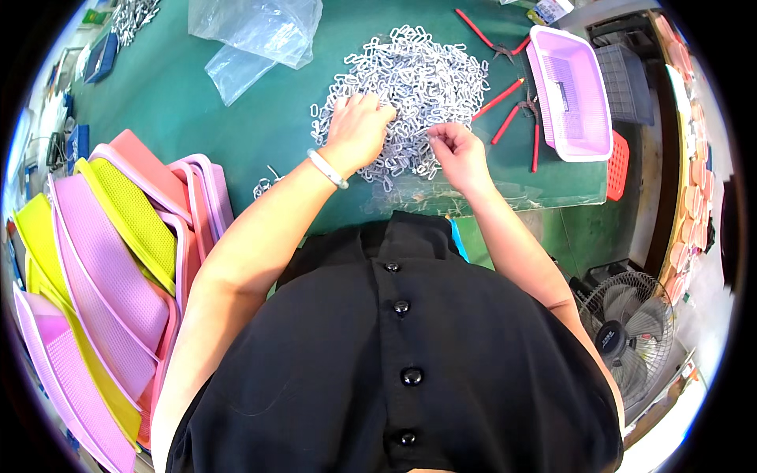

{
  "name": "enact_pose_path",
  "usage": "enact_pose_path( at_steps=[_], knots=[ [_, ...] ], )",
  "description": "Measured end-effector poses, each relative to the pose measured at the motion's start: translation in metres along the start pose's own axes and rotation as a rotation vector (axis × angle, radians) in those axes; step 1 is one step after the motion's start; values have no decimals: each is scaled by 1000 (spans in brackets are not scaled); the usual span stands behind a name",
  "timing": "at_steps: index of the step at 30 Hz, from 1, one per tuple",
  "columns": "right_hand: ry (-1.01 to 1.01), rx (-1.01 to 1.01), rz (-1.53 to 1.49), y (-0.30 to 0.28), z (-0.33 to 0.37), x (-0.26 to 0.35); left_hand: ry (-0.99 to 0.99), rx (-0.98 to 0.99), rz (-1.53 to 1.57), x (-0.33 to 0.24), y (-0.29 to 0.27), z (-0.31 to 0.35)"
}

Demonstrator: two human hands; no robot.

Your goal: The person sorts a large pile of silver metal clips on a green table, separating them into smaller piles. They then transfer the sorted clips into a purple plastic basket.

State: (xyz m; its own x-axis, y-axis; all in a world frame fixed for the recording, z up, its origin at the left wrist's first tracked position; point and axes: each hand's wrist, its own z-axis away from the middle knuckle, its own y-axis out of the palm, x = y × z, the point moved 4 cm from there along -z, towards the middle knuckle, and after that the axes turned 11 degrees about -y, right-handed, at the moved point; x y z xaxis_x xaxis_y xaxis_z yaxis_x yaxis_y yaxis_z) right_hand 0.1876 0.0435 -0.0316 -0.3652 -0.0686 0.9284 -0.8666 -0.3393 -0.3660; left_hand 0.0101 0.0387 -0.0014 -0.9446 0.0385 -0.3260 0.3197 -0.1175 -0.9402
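A heap of small silver metal links point(418, 75), oval and loop-shaped, lies on the green table. On the heap's left side rests my left hand point(359, 130), back upward, with a pale bangle at the wrist. Its fingers curl down toward the links, and their tips are hidden. At the near right edge of the heap, my right hand point(459, 154) has thumb and fingertips pressed together. Whatever sits in that pinch is too small to make out. A few loose links point(264, 186) lie apart, left of my left forearm.
Red-handled pliers point(505, 118) lie right of the heap, beside a pink plastic basket point(577, 94). Clear plastic bags point(260, 39) lie at the back left. Stacked colourful baskets point(110, 236) crowd my left side. A fan point(623, 335) stands low on the right.
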Motion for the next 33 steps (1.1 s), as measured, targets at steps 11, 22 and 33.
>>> enact_pose_path(
  at_steps=[11, 22, 33],
  knots=[
    [144, 76, -248, -9, -13, -1, 37, -77, -16, -3, 4, 1],
    [181, 104, -351, -9, -14, 4, -201, 73, 390, 20, 1, -4],
    [210, 129, -438, 6, -19, 19, -809, 606, 1710, 28, 3, 8]
  ],
)
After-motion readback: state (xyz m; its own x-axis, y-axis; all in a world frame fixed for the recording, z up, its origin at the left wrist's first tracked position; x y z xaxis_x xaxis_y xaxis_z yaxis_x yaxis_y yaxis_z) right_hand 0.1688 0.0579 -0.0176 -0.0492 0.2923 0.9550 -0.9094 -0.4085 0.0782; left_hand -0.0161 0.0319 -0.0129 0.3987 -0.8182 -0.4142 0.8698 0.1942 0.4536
